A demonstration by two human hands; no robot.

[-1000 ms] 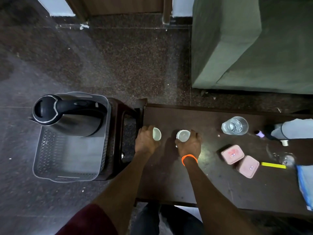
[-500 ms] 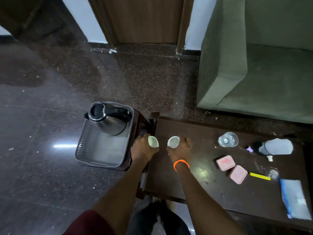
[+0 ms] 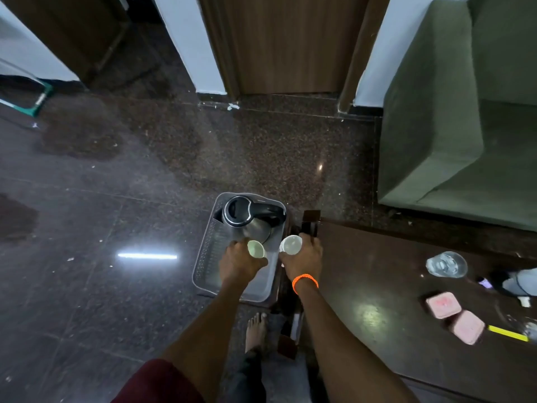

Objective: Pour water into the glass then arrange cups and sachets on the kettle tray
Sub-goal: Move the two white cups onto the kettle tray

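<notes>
While both cups are being carried at once, one per hand, the arranging step looks to be in hand: the left hand (image 3: 238, 261) is wrapped round a small pale cup (image 3: 256, 248) and sits over the grey kettle tray (image 3: 203, 257), with the cup tipped so its mouth faces the camera. The right hand (image 3: 303, 257) grips a second cup (image 3: 291, 244) the same way, fingers curled round it, positioned over the tray's right rim, just beside the corner of the dark desk (image 3: 377, 286). Whether either cup is touching the tray floor cannot be told. The kettle (image 3: 250, 219) is parked at the tray's far end, which leaves the near half free, presumably why the cups are being brought in there. The glass (image 3: 446, 264) is left standing on the desk well to the right and looks to hold water, so the pour is judged done. Two pink square containers (image 3: 453, 317) lie touching each other further along the desk, with a yellow sachet (image 3: 508, 333) just beside them, apparently staged for the later sachet step. A bottle (image 3: 520, 282) is seen lying at the right edge, partly cut off. An orange band (image 3: 305, 282) is worn on the right wrist. Risk, as judged: the left cup is close to the kettle body, so a knock is possible on set-down.
</notes>
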